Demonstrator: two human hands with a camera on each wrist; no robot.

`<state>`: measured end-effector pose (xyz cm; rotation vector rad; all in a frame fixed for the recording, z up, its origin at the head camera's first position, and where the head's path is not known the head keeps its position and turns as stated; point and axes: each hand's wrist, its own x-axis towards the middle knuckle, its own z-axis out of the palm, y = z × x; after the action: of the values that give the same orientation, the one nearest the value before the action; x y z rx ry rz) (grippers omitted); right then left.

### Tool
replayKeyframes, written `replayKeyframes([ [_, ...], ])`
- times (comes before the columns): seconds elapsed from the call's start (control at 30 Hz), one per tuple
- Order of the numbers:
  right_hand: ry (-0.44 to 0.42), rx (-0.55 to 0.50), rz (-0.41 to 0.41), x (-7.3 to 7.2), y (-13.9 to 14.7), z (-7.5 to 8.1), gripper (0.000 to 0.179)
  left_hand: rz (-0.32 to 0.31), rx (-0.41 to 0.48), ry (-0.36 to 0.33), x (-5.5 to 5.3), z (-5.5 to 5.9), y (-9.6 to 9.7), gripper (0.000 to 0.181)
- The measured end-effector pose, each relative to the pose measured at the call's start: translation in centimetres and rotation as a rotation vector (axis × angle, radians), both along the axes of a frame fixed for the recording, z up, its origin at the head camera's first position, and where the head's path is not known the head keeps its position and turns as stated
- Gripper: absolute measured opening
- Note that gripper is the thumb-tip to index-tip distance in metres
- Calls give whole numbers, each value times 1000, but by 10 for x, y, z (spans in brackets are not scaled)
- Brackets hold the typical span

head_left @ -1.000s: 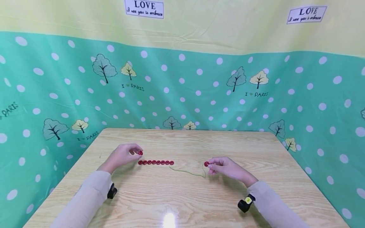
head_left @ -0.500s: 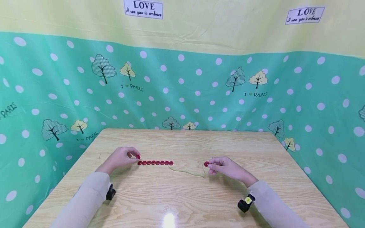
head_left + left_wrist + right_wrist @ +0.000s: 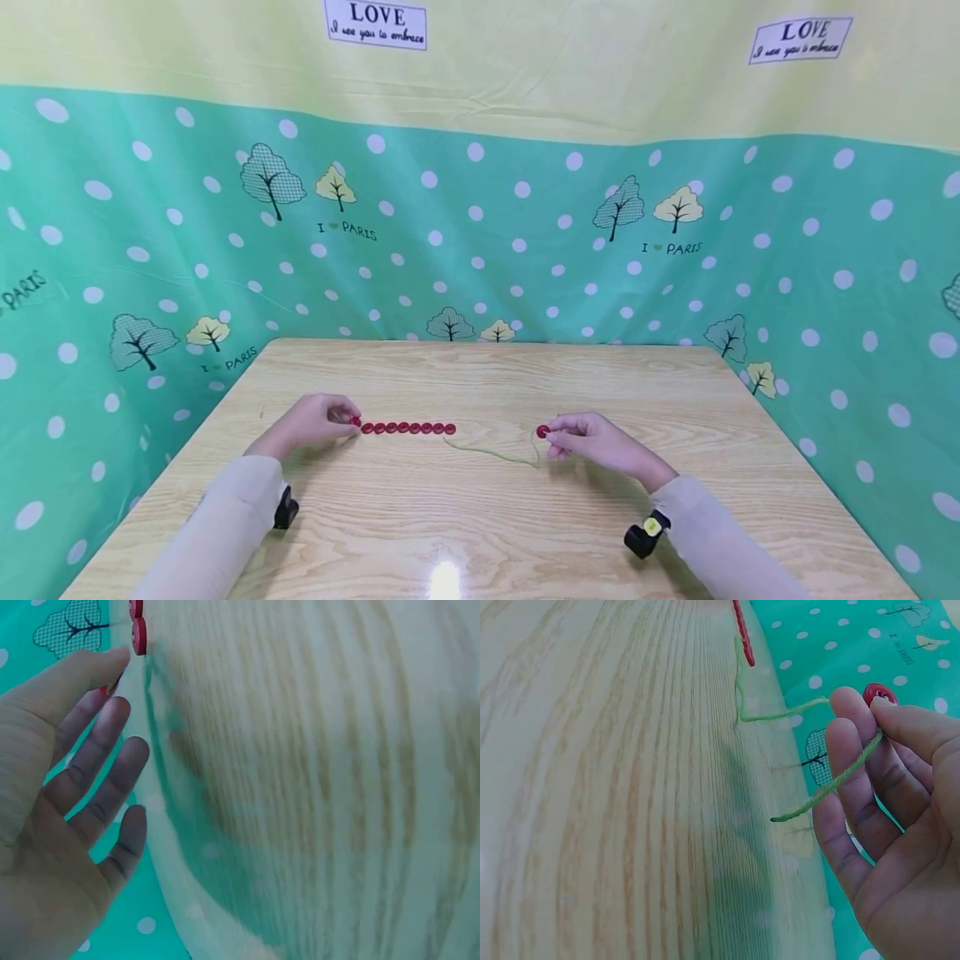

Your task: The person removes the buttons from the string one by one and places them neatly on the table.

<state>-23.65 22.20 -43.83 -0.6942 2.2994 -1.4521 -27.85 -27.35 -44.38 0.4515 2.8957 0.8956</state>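
Observation:
My left hand (image 3: 315,419) pinches a red button (image 3: 356,422) between thumb and fingertips, at the left end of a straight row of red buttons (image 3: 403,428) on the table. In the left wrist view the thumb mostly covers this button, close to the row's end; whether they touch, I cannot tell. To the right, my right hand (image 3: 600,442) holds another red button (image 3: 880,694) between thumb and index finger. A green string (image 3: 832,780) runs by that button, its loose end hanging across the fingers. The string's other stretch lies on the table towards the row's right end.
The wooden table (image 3: 480,517) has a bright light reflection near its front. A green and yellow printed curtain (image 3: 480,233) stands behind and beside it. Each wrist wears a black camera, such as the right wrist camera (image 3: 640,542).
My left hand has come down and a little left with its button, from above the row to its left end. The right hand has stayed in place.

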Motion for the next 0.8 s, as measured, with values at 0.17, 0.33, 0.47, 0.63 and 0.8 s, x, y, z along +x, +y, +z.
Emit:
replayKeyframes([
  [0.17,3,-2,6,0,0,0,33,0,-19,-24,1,-4,-2,20],
  [0.33,-3,-4,3,1,0,0,33,-6,-25,-26,1,-5,-2,19],
  [0.47,-5,-5,1,1,0,1,33,1,-23,-40,1,-5,-3,20],
  [0.63,-4,-6,1,1,-1,2,33,-9,-19,-37,0,-6,-3,22],
  [0.8,6,4,5,1,0,2,33,-17,-13,-29,-1,-7,-4,23],
])
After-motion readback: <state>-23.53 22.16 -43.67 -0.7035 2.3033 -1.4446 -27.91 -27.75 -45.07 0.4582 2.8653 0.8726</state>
